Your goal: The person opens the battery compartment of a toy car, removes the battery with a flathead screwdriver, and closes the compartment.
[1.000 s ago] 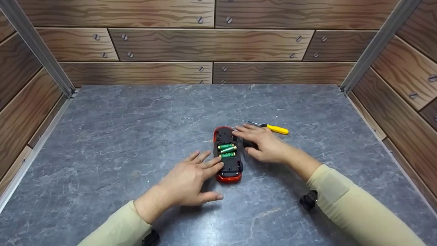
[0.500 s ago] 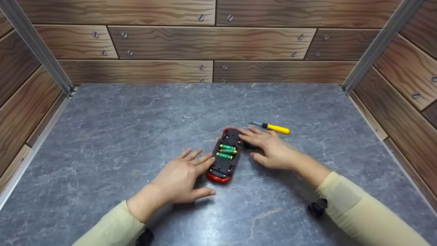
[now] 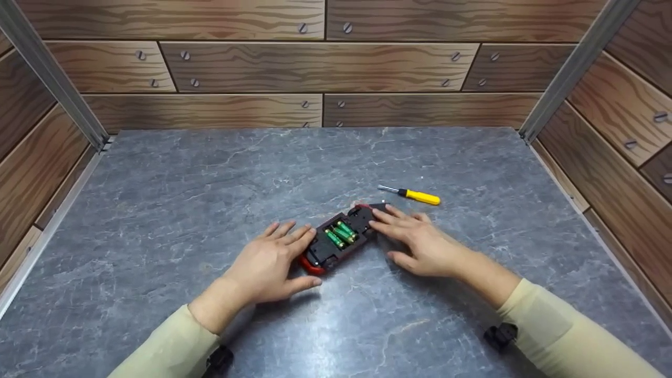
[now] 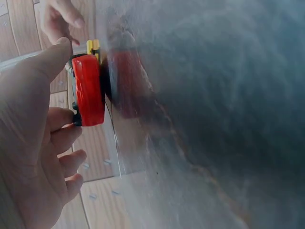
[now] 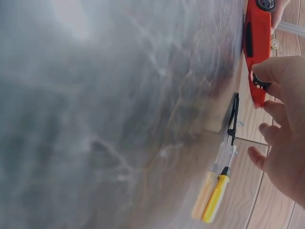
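A red toy car (image 3: 322, 251) lies wheels-up and diagonally on the table, its black underside facing up. In its uncovered battery compartment sit three green batteries (image 3: 343, 232), slightly skewed. My left hand (image 3: 262, 265) has its fingers spread, the index fingertip against the near-left end of the car. At the opposite end, my right hand (image 3: 428, 244) touches the car with straight, relaxed fingertips. A flat black piece (image 3: 382, 206) shows just beyond those fingertips, partly hidden by them. The right wrist view shows the car's red side (image 5: 258, 38) and a wheel (image 5: 265, 5).
A screwdriver (image 3: 421, 197) with a yellow handle lies behind the right hand, its shaft pointing left. The grey marbled table (image 3: 184, 210) is enclosed by wood-patterned walls (image 3: 315, 68) at the back and both sides.
The car has turned clockwise on the table, from nearly straight to diagonal. My left hand has shifted left, and my right hand a little right and nearer. More of the black piece shows.
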`<state>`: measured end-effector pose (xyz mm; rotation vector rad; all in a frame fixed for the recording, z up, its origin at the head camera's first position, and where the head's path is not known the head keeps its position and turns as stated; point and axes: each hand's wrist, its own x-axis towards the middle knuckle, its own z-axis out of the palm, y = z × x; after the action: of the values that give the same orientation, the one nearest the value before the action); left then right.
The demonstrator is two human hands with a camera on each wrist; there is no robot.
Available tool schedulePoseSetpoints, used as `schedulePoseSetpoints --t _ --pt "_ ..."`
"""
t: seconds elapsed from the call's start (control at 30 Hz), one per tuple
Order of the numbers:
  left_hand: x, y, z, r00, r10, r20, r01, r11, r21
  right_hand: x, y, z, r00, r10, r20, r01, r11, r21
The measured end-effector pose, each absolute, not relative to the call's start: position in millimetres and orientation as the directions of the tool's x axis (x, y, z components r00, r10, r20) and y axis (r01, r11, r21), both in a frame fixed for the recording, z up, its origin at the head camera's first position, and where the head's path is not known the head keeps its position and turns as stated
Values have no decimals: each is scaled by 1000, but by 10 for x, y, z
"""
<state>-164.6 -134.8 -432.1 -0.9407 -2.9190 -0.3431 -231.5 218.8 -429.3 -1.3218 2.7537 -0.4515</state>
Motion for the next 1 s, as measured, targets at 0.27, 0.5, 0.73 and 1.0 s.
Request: schedulePoseSetpoints --t 0.27,0.5,0.73,1.0 --pt "-1705 -1360 -4348 -829 547 113 558 804 204 -2192 2208 -4285 -623 -778 74 -764 586 -271" --pt "-1754 -1340 -4385 -842 527 110 537 806 247 -2119 2208 -4300 -619 -782 76 -767 580 -276" --pt "-1798 -1326 -4420 -875 478 73 471 806 359 -2069 2206 -4270 -625 -778 60 -757 585 -292" --pt "-1851 -1344 -4471 -906 421 38 375 760 531 -2025 2184 -4227 -637 -770 29 -735 596 -323"
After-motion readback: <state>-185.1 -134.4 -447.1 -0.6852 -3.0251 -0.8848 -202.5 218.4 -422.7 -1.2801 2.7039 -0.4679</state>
